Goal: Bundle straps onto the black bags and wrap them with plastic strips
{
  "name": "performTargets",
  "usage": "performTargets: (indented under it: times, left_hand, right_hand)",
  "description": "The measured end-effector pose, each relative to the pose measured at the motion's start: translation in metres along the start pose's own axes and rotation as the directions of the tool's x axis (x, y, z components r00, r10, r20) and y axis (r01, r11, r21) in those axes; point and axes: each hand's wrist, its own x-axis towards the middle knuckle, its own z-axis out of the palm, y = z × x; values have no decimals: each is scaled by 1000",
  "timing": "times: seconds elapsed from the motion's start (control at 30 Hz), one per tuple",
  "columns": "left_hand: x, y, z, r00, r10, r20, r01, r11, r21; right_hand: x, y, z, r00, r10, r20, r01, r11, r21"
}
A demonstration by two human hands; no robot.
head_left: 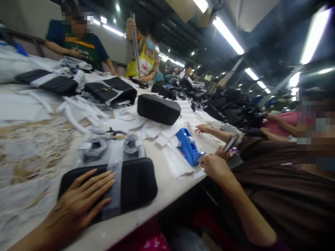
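Observation:
My left hand (89, 195) lies flat with fingers spread on a black zipped-case-like bag (138, 181). A translucent grey-white strip (115, 184) wraps across the bag's middle, under my fingertips. Behind the bag, on a grey part, are two coiled straps or cords (94, 148) in clear wrapping. My right hand (216, 169) is at the front end of a blue tape dispenser (188, 146). Its thumb and forefinger are pinched at the cutter, on what looks like the end of the clear tape.
Another black bag (158, 108) stands on white paper sheets (178, 162) beyond the dispenser. More wrapped bags (110, 90) lie farther back. Loose ties (47, 150) cover the left. A co-worker in brown (277, 174) sits close at right, hands near the dispenser. Others work across the table.

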Motion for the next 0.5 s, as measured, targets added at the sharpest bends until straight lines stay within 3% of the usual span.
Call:
performTargets:
  times: [0.03, 0.07, 0.13, 0.23, 0.3, 0.33, 0.4, 0.5]
  left_hand:
    - [-2, 1, -3, 998, 27, 51, -28, 999, 23]
    - [-4, 2, -6, 995, 14, 104, -17, 999, 32]
    - [-4, 6, -10, 987, -24, 161, 20, 999, 25]
    - [-3, 11, -12, 976, -54, 209, 58, 998, -13]
    - [-2, 13, -13, 976, -75, 205, 84, 996, -35]
    - [-3, 14, -13, 977, -87, 195, 97, 994, -43]
    - [-4, 14, -13, 978, -111, 174, 122, 991, -48]
    - [-4, 14, -13, 976, -153, 157, 158, 987, -22]
  right_hand:
    - [1, -26, -9, 982, -177, 66, 184, 976, -113]
    - [4, -55, -17, 922, -358, 146, 376, 917, -132]
    - [13, -117, -27, 719, -630, 294, 664, 747, -23]
    - [24, -205, -27, 414, -813, 410, 848, 508, 151]
    - [28, -251, -18, 284, -838, 466, 896, 404, 182]
    - [30, -268, -12, 244, -836, 492, 912, 370, 177]
    - [34, -293, 0, 211, -811, 546, 932, 335, 137]
    - [41, -310, 18, 231, -774, 589, 944, 325, 58]
